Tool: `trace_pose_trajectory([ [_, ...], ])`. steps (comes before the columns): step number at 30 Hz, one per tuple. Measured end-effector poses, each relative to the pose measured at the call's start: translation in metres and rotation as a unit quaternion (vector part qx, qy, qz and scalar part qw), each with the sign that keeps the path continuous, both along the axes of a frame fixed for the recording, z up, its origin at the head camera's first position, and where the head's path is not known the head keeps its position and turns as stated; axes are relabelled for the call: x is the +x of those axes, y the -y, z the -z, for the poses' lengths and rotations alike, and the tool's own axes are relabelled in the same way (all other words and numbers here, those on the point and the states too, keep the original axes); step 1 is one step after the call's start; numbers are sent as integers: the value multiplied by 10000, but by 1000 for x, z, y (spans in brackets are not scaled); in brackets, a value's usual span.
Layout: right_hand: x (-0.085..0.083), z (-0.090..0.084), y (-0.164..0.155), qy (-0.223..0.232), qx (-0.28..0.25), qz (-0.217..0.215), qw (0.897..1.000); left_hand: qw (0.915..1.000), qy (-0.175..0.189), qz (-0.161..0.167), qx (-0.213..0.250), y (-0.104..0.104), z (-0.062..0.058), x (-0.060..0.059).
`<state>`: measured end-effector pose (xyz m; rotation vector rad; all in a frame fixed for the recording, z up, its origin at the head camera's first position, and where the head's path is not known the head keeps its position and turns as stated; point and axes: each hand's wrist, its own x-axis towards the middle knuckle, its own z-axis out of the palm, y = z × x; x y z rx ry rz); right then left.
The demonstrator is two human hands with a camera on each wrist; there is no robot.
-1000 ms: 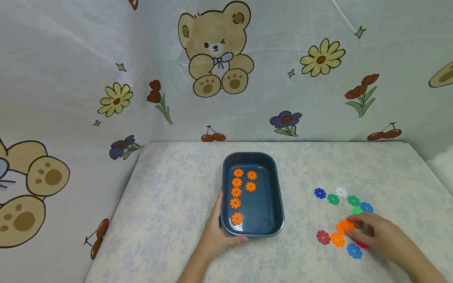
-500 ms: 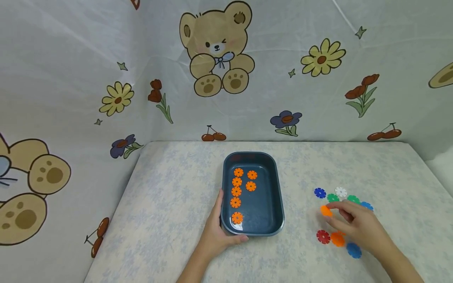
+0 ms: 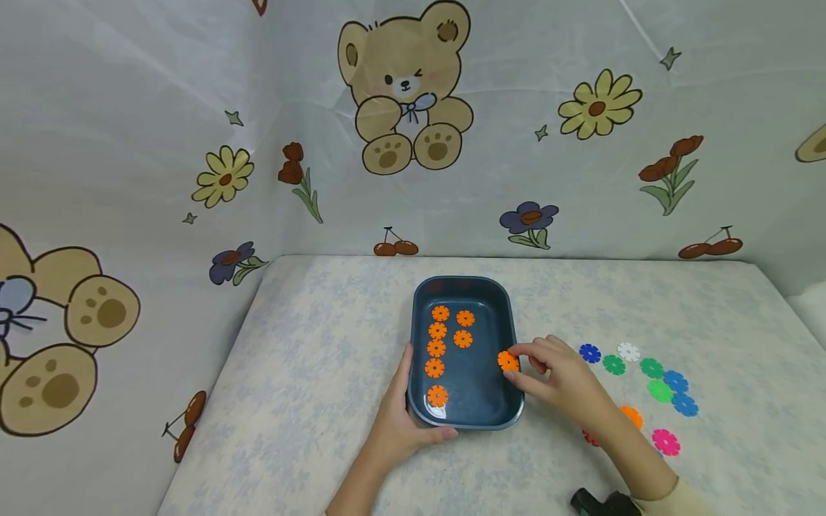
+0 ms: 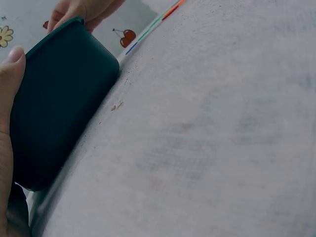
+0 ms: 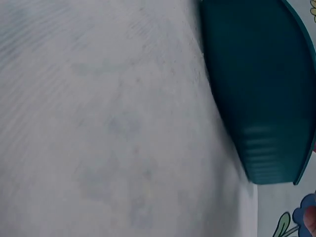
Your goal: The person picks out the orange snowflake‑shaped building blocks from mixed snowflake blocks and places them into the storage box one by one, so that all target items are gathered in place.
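Observation:
A dark blue rectangular tray [image 3: 480,390] lies on the table with several orange snowflake discs [image 3: 436,348] flat inside, mostly along its left side. My left hand [image 3: 396,423] holds the tray's near left corner, thumb along the front wall and fingers along the left wall. In the left wrist view, the thumb [image 4: 14,69] shows beside the tray's wall. Thumb and index finger of my right hand [image 3: 568,380] pinch another orange snowflake disc [image 3: 508,360] right over the tray's right rim. The right wrist view shows the tray's outer wall [image 5: 256,89], while that hand is almost wholly out of frame.
Right of the tray, loose snowflake discs lie on the table: dark blue [image 3: 590,353], white [image 3: 629,351], green [image 3: 652,368], blue [image 3: 685,405], pink [image 3: 666,442] and orange [image 3: 632,416]. The right forearm partly hides a red one [image 3: 590,438]. A printed cloth [image 3: 290,86] hangs behind.
My right hand has lifted an orange disc from the loose group and carried it left to the tray's right rim. The left hand keeps its hold; the view has shifted slightly.

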<state>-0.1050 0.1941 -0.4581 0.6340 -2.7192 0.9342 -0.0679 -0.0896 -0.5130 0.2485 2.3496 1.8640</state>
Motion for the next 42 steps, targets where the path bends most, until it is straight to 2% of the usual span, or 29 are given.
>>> trace_pose_trajectory([
  [5, -7, -4, 18, -375, 537, -229, 9976, 10000, 63, -25, -40, 1, 0, 0],
  [14, -21, -7, 43, -459, 1082, -746, 9903, 9999, 86, 17, -66, 1, 1, 0],
  [20, -29, -7, 58, -252, 1633, -920, 9819, 9999, 105, 25, -70, 0, 1, 0],
  [29, -37, -3, 72, 346, 2281, -629, 9710, 9998, 171, 58, -20, -1, 0, 0],
  [33, -39, -3, 76, 270, 2503, -517, 9664, 9999, 135, 50, -32, 0, 0, 0],
  [42, -44, -1, 85, 25, 2623, -32, 9650, 9999, 73, 8, -113, 0, -2, 0],
])
